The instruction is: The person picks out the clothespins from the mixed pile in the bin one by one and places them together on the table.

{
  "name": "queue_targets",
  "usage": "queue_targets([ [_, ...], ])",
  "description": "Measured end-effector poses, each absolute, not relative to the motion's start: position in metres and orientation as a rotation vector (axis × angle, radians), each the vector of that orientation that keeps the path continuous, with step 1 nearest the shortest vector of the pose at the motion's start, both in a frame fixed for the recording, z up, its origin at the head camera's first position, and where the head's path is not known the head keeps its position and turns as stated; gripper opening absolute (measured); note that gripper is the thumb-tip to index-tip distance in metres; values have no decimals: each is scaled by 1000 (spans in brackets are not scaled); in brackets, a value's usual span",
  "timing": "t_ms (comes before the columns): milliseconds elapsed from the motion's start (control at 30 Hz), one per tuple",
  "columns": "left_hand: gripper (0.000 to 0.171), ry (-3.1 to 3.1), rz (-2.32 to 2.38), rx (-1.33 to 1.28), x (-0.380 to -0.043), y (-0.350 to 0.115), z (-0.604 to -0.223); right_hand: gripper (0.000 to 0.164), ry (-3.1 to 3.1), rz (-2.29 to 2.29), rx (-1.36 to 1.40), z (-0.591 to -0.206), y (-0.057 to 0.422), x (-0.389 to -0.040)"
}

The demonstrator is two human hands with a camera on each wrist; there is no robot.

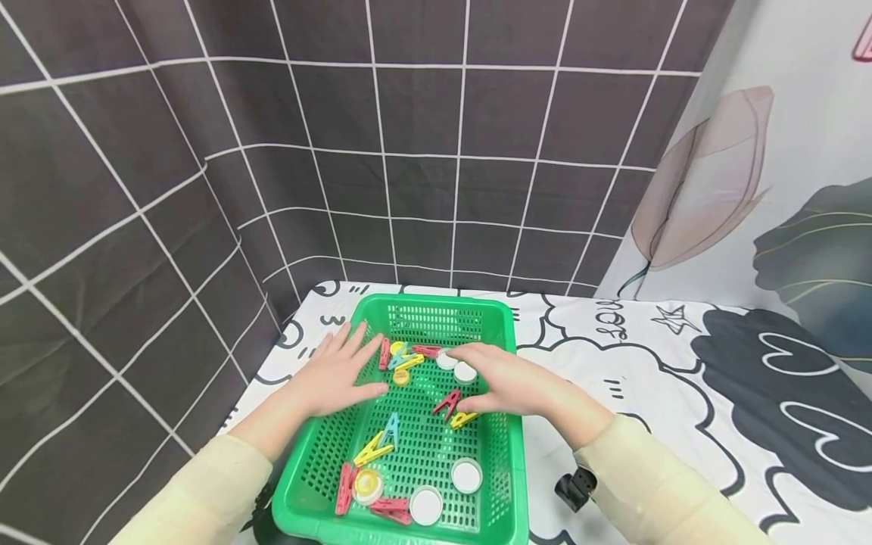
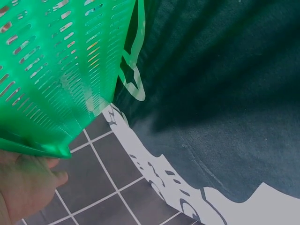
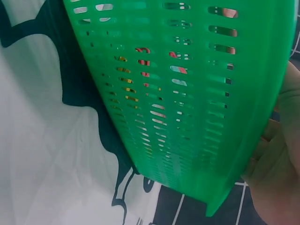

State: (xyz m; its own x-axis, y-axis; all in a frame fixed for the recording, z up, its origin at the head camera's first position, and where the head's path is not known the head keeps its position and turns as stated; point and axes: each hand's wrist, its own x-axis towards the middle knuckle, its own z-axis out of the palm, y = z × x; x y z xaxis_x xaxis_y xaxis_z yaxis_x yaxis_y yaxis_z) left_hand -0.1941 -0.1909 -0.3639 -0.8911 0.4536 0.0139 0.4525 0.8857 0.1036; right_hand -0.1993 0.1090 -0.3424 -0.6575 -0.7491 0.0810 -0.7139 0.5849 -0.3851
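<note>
A green slotted basket (image 1: 519, 473) holds clothespins and round caps. Over its left rim my left hand (image 1: 335, 377) spreads its fingers, holding nothing. My right hand (image 1: 511, 380) reaches across the right rim, fingers extended above a white cap (image 1: 465, 372); its thumb is close to a red clothespin (image 1: 446, 404) and a yellow clothespin (image 1: 465, 419). Blue, yellow and red clothespins lie with a small yellow cap (image 1: 401, 377) at the far left inside. Nearer are a blue clothespin (image 1: 390, 430), a yellow clothespin (image 1: 372, 450), a red clothespin (image 1: 345, 488) and white caps (image 1: 426, 506).
A white cloth with black drawings (image 1: 586, 356) covers the table. Dark curtain with white grid lines (image 1: 422, 182) hangs behind and at left. Beneath my right sleeve a small black device (image 1: 575, 488) shows. A leaf-patterned curtain (image 1: 804, 136) is at right.
</note>
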Motion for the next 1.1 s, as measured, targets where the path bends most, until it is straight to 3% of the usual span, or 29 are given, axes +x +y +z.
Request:
queue_targets([
  [1100, 89, 3062, 106, 743, -197, -192, -372, 73, 2639, -440, -1205, -358, 74, -221],
])
